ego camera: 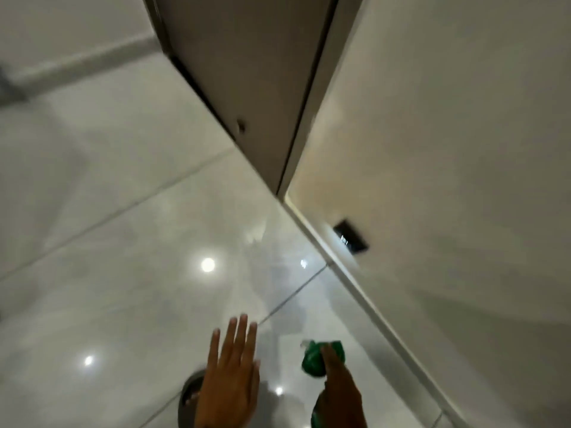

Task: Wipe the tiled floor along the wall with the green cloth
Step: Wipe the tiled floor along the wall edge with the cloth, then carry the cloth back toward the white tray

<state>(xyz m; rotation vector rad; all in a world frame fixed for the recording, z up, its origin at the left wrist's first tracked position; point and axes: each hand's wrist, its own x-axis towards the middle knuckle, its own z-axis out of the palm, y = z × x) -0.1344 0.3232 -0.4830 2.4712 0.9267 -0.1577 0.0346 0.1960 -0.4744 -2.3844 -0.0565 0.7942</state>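
Green cloth (pixel 315 359), bunched in the right hand (pixel 336 387) whose fingers close over it, sits low near the wall (pixel 432 149) above the glossy tiled floor (pixel 123 211). Soft, light and limp, it probably wipes best flattened under the palm. Left hand (pixel 228 381) is spread flat, holding nothing.

Two hands are in view: one left hand (pixel 230 378), spread flat with five fingers showing, and one right hand (pixel 338 387), closed around a cloth. There is one green cloth (pixel 315 359), bunched up. One door (pixel 247 72) stands at the top, with one small dark round spot (pixel 241 125) near its lower edge. One wall (pixel 448 134) runs along the right side, carrying one dark rectangular plate (pixel 351 234) and one pale skirting strip (pixel 370 304) at its foot. One tiled floor (pixel 108 227) fills the rest, with three bright round light reflections (pixel 207 265) on it. One grey round object (pixel 188 396) lies partly hidden under the left hand.
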